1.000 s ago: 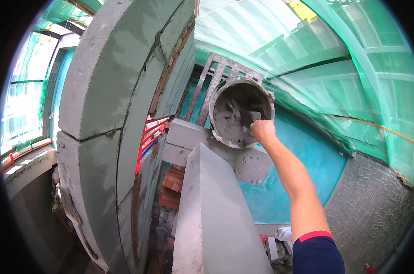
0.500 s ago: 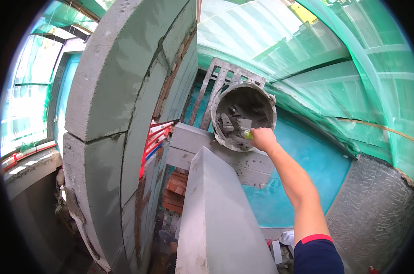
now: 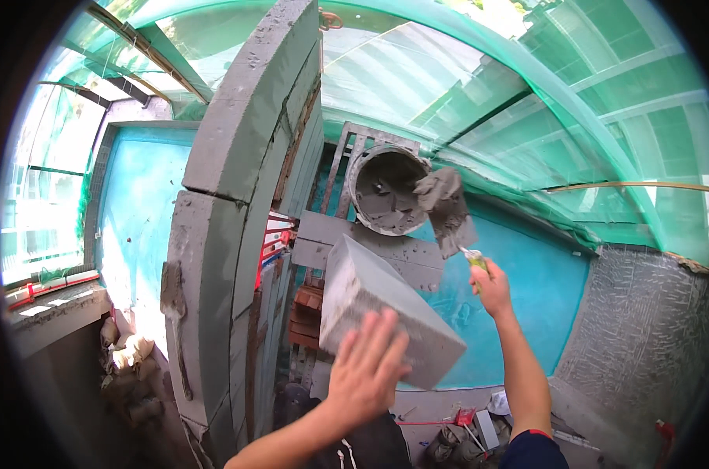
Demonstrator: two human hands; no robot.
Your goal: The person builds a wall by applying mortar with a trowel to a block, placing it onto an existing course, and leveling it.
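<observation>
A building site wrapped in green mesh netting (image 3: 573, 86) is seen from above, with a turquoise-tinted floor (image 3: 518, 313) far below and a tall wall of grey aerated concrete blocks (image 3: 229, 234) rising at the left. A smear of wet mortar is stuck to the near face of that wall.

A loose rectangular grey concrete block (image 3: 385, 316) is held tilted in front of the wall, one corner pointing up and away. The left hand (image 3: 366, 375) is laid flat against its near lower face, fingers spread and straight, pressed on the block rather than curled round it.

The right hand (image 3: 491, 285) is clenched round the yellow-green handle of a steel masonry trowel (image 3: 448, 211). The trowel's blade is raised and loaded with a lump of grey mortar. Just beside the blade, to its left, a round mortar-caked bucket (image 3: 387, 189) is seen with its mouth open toward the camera, resting on a grey slab (image 3: 346, 238) in front of a wooden pallet (image 3: 354, 141).

Scattered debris and tools lie on the ground under the right forearm.
</observation>
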